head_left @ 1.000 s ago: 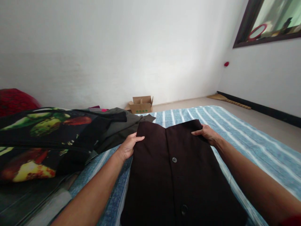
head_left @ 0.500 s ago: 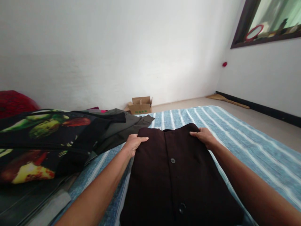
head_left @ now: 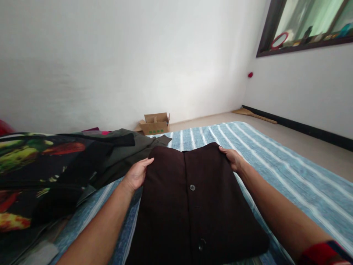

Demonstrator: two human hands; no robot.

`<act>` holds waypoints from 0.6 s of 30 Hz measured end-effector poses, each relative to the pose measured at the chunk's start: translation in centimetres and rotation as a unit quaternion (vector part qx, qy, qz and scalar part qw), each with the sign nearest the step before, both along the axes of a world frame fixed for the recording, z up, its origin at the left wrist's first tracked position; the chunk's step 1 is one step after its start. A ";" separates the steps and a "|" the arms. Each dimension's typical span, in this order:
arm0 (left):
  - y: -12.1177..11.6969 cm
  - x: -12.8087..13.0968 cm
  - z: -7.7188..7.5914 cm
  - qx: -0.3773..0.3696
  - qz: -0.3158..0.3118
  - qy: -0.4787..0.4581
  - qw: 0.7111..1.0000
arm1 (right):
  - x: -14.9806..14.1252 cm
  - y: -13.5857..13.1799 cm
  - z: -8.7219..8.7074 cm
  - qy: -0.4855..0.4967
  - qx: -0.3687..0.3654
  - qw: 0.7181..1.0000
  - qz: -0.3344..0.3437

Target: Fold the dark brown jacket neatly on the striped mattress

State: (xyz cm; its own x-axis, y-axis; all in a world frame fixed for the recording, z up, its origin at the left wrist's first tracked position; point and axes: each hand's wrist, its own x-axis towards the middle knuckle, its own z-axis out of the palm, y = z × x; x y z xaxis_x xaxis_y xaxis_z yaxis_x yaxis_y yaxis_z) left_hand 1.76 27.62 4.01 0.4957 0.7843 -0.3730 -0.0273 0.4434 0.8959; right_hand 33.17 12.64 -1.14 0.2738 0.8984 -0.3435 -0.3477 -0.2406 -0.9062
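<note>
A dark brown buttoned garment (head_left: 193,206) lies folded on a blue-and-white striped sheet (head_left: 275,158). My left hand (head_left: 136,173) grips the garment's far left corner, thumb on top and fingers tucked under the edge. My right hand (head_left: 233,158) holds the far right corner the same way. Two buttons show along the middle seam.
A heap of dark clothes (head_left: 55,165), one with a fruit print, lies at the left, touching the garment's far left corner. An open cardboard box (head_left: 154,123) stands by the white wall. A broom (head_left: 253,115) lies along the right wall under a dark-framed window (head_left: 303,25).
Both hands have stayed on the garment's far corners. The folded garment now sits slightly further left in view and its top edge is flatter. The camera has turned right.
</note>
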 end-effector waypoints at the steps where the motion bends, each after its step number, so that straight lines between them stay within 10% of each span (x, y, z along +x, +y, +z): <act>1: 0.1 0.0 0.0 -0.021 0.004 0.006 1.000 | -0.1 0.1 0.1 0.022 -0.012 1.000 -0.017; 6: 0.7 0.7 0.5 -0.067 -0.022 0.019 0.997 | -1.0 0.2 1.0 0.099 -0.027 0.992 -0.075; 18: 2.2 2.5 1.2 0.104 0.023 0.242 0.964 | -0.5 -0.4 1.8 0.120 0.001 0.989 -0.084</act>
